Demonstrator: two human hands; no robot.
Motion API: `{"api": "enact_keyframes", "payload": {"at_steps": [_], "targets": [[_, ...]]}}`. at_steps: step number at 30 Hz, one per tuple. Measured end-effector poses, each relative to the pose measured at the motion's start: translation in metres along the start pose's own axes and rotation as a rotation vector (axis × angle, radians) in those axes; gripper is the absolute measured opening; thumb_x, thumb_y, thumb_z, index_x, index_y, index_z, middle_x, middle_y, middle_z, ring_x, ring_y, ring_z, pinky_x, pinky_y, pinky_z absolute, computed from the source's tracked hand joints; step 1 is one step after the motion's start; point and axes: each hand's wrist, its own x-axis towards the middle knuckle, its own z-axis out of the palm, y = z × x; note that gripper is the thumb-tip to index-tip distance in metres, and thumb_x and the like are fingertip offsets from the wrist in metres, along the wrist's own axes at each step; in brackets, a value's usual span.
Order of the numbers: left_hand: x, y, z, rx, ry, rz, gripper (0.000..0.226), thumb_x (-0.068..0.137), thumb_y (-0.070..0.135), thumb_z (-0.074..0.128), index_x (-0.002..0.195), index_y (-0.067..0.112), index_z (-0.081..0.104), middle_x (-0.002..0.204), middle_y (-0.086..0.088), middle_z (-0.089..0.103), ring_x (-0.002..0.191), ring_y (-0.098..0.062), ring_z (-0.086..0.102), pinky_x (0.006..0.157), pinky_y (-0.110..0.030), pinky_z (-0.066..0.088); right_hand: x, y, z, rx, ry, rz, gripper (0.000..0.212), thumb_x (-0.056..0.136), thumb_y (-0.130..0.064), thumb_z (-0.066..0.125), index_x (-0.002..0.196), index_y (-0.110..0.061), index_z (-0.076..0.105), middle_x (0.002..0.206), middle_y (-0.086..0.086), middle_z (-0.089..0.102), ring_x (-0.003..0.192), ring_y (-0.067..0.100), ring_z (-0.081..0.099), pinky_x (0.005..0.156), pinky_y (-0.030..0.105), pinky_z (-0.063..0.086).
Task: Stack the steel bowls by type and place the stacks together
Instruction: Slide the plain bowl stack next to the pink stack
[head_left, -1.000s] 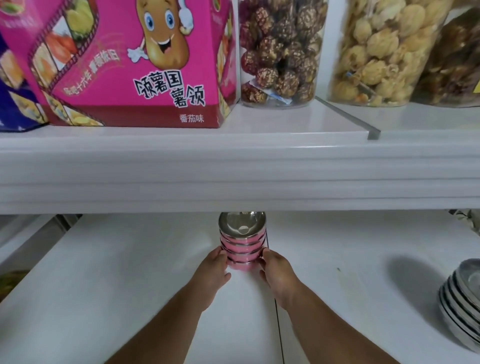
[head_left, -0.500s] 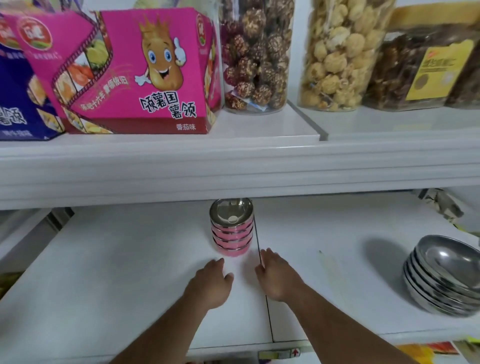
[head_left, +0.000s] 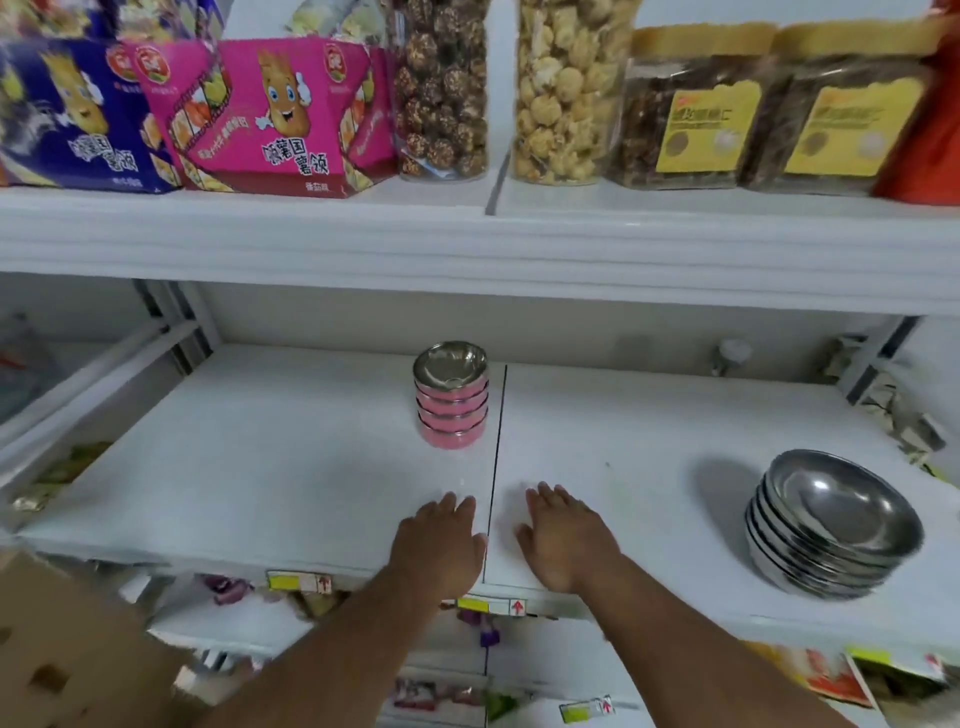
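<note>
A stack of small pink-sided steel bowls (head_left: 451, 402) stands upright at the middle of the white shelf (head_left: 291, 467), just left of the panel seam. A stack of larger plain steel bowls (head_left: 831, 525) sits tilted at the shelf's right front. My left hand (head_left: 441, 545) and my right hand (head_left: 563, 538) hover palm down near the shelf's front edge, on either side of the seam, well short of the pink stack. Both hold nothing, fingers loosely spread.
The upper shelf (head_left: 467, 244) overhangs, carrying a blue snack box (head_left: 78, 114), a pink snack box (head_left: 280, 114) and clear snack jars (head_left: 566, 93). A cardboard box (head_left: 67, 654) sits lower left. Crumpled paper (head_left: 904, 415) lies at the shelf's far right.
Both hands let go of the pink stack and drew back toward the shelf's front edge. The view pulled away, bringing the large bowl stack fully into sight.
</note>
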Motion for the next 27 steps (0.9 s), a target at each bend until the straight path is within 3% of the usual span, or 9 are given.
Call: {"api": "enact_keyframes", "payload": {"at_steps": [12,27], "targets": [[-0.077,0.114,0.028,-0.043,-0.089,-0.009,0.063,0.103,0.046,0.029,0.16,0.024,0.014,0.17,-0.003,0.01,0.153,-0.028,0.019,0.121,-0.047,0.024,-0.111,0.077,0.032,0.171,0.01,0.012,0.067,0.108,-0.041,0.027,0.163,-0.006,0.01,0.172,0.014,0.008,0.158,0.028,0.012,0.126,0.039,0.014],[-0.121,0.186,0.069,-0.205,-0.05,0.17,0.062,0.103,0.043,0.032,0.16,0.021,0.021,0.169,-0.004,0.017,0.154,-0.025,0.02,0.121,-0.039,0.025,-0.231,0.149,0.045,0.211,0.017,0.293,0.065,0.108,-0.042,0.029,0.162,-0.008,0.017,0.172,0.013,0.012,0.157,0.028,0.015,0.123,0.039,0.021]]}}
